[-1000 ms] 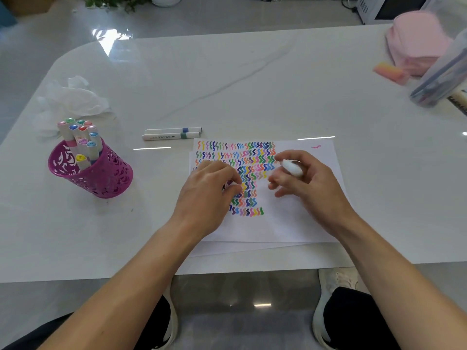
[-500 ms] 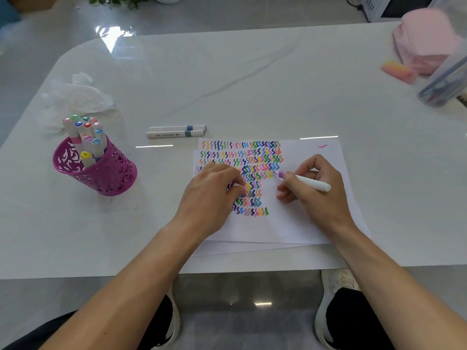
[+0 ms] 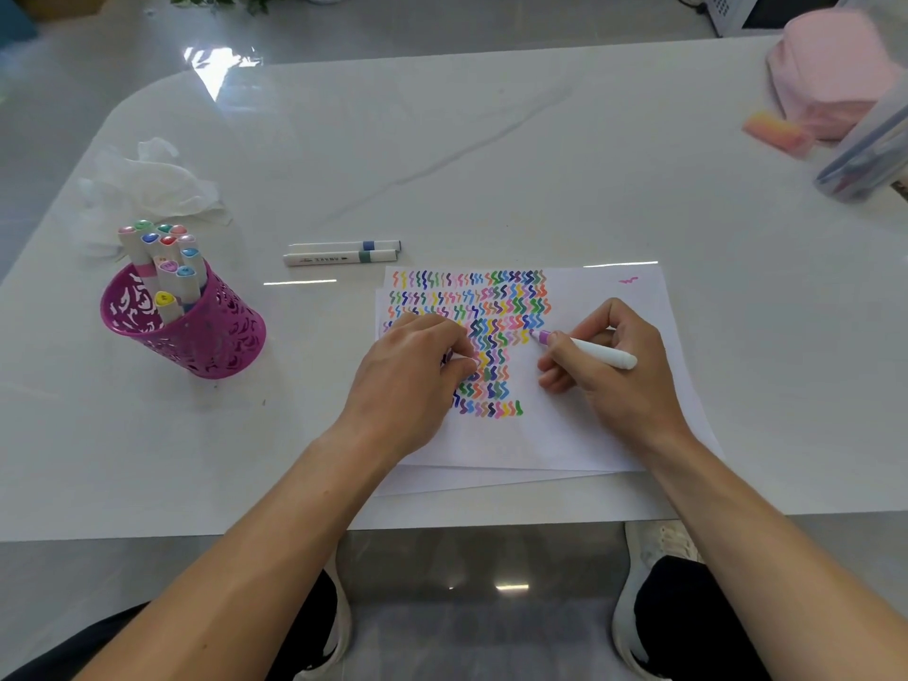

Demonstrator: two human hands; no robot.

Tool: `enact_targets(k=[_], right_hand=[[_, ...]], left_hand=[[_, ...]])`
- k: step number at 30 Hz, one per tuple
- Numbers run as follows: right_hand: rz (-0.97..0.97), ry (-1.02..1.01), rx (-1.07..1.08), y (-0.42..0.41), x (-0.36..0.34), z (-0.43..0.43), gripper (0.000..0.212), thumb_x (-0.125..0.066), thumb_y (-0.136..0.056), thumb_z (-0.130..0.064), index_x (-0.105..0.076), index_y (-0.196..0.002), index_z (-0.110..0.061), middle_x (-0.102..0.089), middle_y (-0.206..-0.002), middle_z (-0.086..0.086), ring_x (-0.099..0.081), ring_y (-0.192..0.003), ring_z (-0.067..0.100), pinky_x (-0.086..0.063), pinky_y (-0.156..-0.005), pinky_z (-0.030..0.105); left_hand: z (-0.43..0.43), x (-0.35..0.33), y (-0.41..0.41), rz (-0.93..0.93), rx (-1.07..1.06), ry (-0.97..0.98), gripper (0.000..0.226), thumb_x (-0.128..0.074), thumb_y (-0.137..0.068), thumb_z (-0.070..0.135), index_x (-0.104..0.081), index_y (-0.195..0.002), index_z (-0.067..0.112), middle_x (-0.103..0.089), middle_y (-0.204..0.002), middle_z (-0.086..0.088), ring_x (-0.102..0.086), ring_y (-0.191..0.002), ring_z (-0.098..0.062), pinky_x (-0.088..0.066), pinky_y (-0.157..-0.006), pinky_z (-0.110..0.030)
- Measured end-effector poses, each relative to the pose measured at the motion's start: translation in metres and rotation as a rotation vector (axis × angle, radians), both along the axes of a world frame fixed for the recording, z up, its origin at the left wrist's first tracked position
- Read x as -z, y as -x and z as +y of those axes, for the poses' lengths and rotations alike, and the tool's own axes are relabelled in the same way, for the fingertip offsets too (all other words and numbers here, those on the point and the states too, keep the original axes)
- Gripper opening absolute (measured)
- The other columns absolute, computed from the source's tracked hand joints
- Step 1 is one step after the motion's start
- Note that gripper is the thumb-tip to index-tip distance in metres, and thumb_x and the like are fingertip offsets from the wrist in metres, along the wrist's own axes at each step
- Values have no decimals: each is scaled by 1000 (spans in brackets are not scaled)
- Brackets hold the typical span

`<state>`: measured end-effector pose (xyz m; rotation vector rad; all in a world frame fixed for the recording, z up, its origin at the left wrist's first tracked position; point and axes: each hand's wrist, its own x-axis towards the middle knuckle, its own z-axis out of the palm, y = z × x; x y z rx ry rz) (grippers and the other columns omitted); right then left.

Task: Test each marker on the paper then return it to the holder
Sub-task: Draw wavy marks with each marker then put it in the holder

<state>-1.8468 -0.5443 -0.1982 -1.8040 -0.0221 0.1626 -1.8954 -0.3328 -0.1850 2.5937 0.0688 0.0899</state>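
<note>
The right hand (image 3: 614,371) pinches the marker (image 3: 597,353) like a pen, with its tip on the paper (image 3: 589,435) just beside the squiggles (image 3: 491,307), so I judge a test stroke is in hand. The left hand (image 3: 412,385) rests on the sheet with curled fingers, probably to keep it from sliding; I cannot tell whether it pinches a cap. I count one marker in use, two loose markers (image 3: 344,253) on the table (image 3: 491,154), and about eleven in the holder (image 3: 206,336).

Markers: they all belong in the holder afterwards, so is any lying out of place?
Two capped markers lie side by side on the table beyond the paper, outside the pink holder. The right hand writes with a purple marker; the left hand seems to hold its cap.
</note>
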Motion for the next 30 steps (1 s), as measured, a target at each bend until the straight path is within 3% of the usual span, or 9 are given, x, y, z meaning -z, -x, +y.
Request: enact_targets(k=[9, 21, 26, 30], right_hand=[[17, 25, 27, 0, -4, 1, 30, -79, -89, -15, -51, -80, -10, -76, -67, 9, -74, -56, 27, -58, -53, 33], [12, -61, 14, 1, -1, 2, 31, -78, -88, -12, -48, -79, -13, -74, -66, 13, -72, -54, 30, -54, -49, 31], [-5, -245, 71, -2, -5, -2, 19, -70, -87, -16, -52, -90, -12, -75, -73, 17, -70, -56, 33, -55, -52, 34], [-41, -270, 56, -3, -8, -3, 13, -70, -94, -11, -62, -104, -9, -76, -78, 14, -71, -60, 29, -56, -55, 31]], left_hand=[[-1, -1, -1, 2, -4, -18, 8, -69, -95, 32, -71, -95, 24, -68, -108, 12, -54, -105, -10, -37, -83, -22], [0, -3, -1, -17, 15, -3, 9, -68, -95, 31, -72, -96, 23, -65, -100, 13, -51, -100, -9, -41, -83, -23], [1, -5, -2, -3, 40, 21, 9, -69, -94, 34, -73, -97, 26, -65, -104, 16, -50, -105, -7, -39, -86, -21], [0, -9, -2, -50, 49, 55, 7, -70, -94, 33, -72, -96, 27, -65, -106, 18, -51, -106, -3, -38, -88, -17]])
